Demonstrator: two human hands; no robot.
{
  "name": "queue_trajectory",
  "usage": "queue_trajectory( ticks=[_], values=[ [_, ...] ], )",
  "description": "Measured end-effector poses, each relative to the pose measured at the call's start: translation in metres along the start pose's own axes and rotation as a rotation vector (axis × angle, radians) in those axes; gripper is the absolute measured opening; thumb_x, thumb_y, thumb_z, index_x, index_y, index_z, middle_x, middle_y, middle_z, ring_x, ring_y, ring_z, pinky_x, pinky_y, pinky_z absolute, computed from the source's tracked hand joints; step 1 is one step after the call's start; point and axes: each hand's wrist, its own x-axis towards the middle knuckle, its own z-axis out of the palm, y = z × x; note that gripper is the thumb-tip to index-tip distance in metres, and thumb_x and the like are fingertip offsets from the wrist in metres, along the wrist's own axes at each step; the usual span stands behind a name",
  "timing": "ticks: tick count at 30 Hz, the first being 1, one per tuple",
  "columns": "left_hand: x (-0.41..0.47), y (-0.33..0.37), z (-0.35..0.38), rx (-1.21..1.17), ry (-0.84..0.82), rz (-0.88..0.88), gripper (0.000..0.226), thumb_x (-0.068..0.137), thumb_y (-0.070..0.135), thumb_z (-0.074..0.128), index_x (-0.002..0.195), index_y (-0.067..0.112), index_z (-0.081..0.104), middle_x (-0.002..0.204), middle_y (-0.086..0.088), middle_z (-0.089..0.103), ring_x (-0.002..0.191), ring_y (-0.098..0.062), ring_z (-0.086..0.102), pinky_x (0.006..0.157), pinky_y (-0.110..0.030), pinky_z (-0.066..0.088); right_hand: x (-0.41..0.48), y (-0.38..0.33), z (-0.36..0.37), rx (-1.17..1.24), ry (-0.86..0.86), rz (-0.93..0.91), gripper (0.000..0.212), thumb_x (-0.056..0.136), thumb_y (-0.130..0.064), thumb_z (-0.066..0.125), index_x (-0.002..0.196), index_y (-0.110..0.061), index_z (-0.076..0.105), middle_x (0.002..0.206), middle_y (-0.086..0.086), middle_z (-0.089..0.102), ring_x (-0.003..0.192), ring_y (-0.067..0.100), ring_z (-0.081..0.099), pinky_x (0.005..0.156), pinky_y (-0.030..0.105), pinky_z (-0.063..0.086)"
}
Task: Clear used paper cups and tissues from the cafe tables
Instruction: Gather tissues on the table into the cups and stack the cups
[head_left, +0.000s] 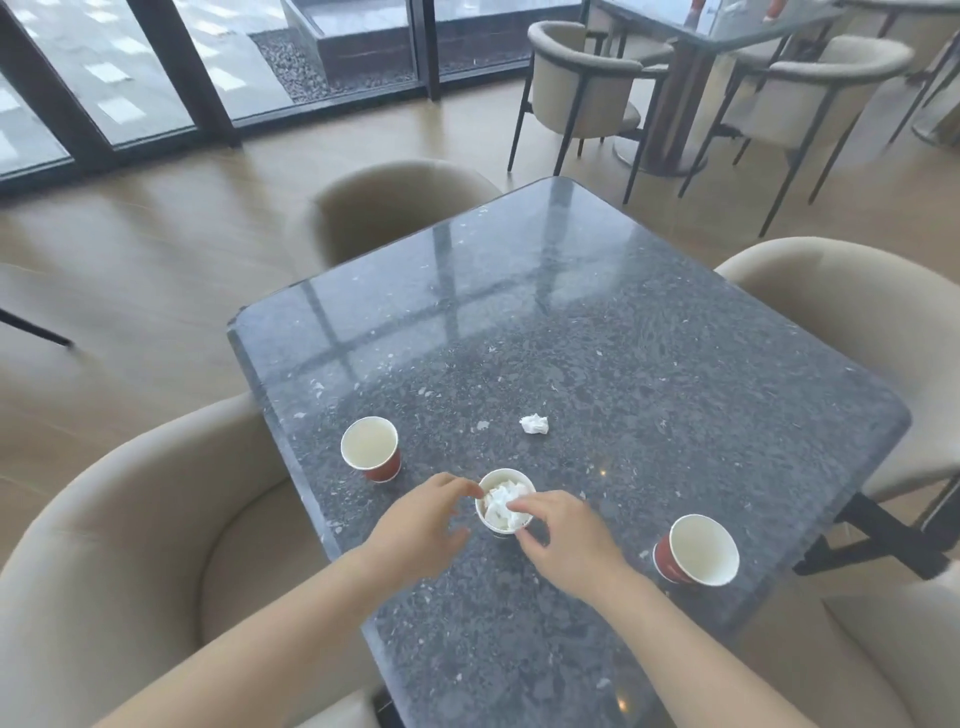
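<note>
Left hand (423, 522) grips middle cup (506, 473); right hand (566, 540) pinches tissue (498, 508) inside. Probable next: wad (534, 424), 1 o'clock.

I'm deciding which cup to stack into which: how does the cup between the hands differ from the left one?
The middle cup is stuffed with crumpled tissue; the left cup looks empty. The left hand holds the middle cup and the right hand touches its tissue; the left cup stands untouched. Both are upright red paper cups, white inside, on the dark table.
</note>
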Motion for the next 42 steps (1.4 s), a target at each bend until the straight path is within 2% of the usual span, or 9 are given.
queue_trajectory(
  ticks=[6,12,16,21,24,31,37,40,42],
  values=[
    [-0.001,-0.001,0.005,0.129,-0.045,0.016,0.043,0.086,0.019,0.054,0.126,0.031,0.045,0.132,0.011,0.044,0.11,-0.015,0.053,0.087,-0.035,0.048,-0.007,0.003,0.002,-0.122,-0.015,-0.034,0.025,0.082,-0.017,0.059,0.106,-0.024,0.063,0.109,-0.007,0.062,0.109,0.013,0.05,0.08,0.032,0.047],
    [0.015,-0.001,0.013,0.186,-0.05,0.038,0.045,0.085,0.02,0.055,0.127,0.029,0.044,0.133,0.01,0.043,0.11,-0.017,0.054,0.085,-0.037,0.049,-0.001,0.005,0.005,-0.202,-0.15,-0.034,0.03,0.084,-0.016,0.054,0.113,-0.021,0.054,0.117,-0.004,0.054,0.113,0.018,0.044,0.086,0.038,0.046],
    [0.026,-0.004,0.017,0.211,-0.045,0.056,0.043,0.084,0.02,0.055,0.125,0.032,0.045,0.132,0.011,0.041,0.111,-0.014,0.051,0.082,-0.037,0.049,-0.001,0.014,0.001,-0.074,-0.027,-0.064,0.034,0.084,-0.008,0.051,0.115,-0.02,0.059,0.123,-0.008,0.057,0.116,0.014,0.045,0.088,0.037,0.047],
    [0.05,0.001,0.012,0.182,0.074,0.064,0.035,0.087,0.026,0.055,0.121,0.028,0.049,0.13,0.008,0.043,0.117,-0.017,0.047,0.086,-0.04,0.049,0.017,0.027,-0.015,-0.035,0.18,-0.071,0.026,0.083,-0.004,0.052,0.1,-0.018,0.066,0.109,-0.005,0.062,0.103,0.016,0.054,0.083,0.029,0.047],
    [0.07,0.002,0.006,0.174,0.075,0.046,0.035,0.089,0.031,0.053,0.123,0.029,0.048,0.133,0.007,0.043,0.118,-0.016,0.047,0.088,-0.04,0.049,0.035,0.04,-0.025,-0.034,0.2,-0.02,0.021,0.084,-0.007,0.056,0.098,-0.018,0.066,0.108,-0.005,0.061,0.099,0.018,0.054,0.083,0.027,0.043],
    [0.127,-0.002,-0.003,0.354,-0.063,0.053,0.031,0.093,0.032,0.048,0.123,0.026,0.048,0.127,0.002,0.046,0.116,-0.02,0.049,0.082,-0.039,0.049,0.09,0.064,-0.03,-0.04,0.082,0.045,0.019,0.086,-0.014,0.057,0.103,-0.02,0.063,0.11,-0.006,0.058,0.103,0.016,0.052,0.08,0.026,0.043],
    [0.158,-0.003,0.006,0.211,-0.24,0.062,0.03,0.089,0.023,0.051,0.118,0.025,0.056,0.114,0.0,0.059,0.105,-0.019,0.055,0.083,-0.027,0.042,0.134,0.083,-0.012,-0.119,-0.031,0.073,0.025,0.086,-0.018,0.059,0.111,-0.019,0.059,0.118,-0.005,0.053,0.108,0.019,0.049,0.081,0.035,0.048],
    [0.159,-0.006,0.009,0.265,-0.33,0.088,0.033,0.085,0.013,0.05,0.114,0.025,0.06,0.11,0.0,0.061,0.104,-0.02,0.056,0.086,-0.034,0.046,0.145,0.093,0.001,-0.138,-0.058,0.091,0.027,0.086,-0.014,0.059,0.113,-0.018,0.059,0.119,-0.003,0.052,0.108,0.021,0.048,0.083,0.035,0.047],
    [0.16,-0.006,0.008,0.28,-0.293,0.086,0.031,0.083,0.011,0.049,0.109,0.022,0.062,0.107,-0.001,0.062,0.101,-0.021,0.056,0.082,-0.036,0.048,0.149,0.095,0.006,-0.133,-0.051,0.097,0.021,0.086,-0.012,0.057,0.107,-0.015,0.061,0.113,-0.001,0.054,0.104,0.022,0.049,0.081,0.033,0.045]
  ],
)
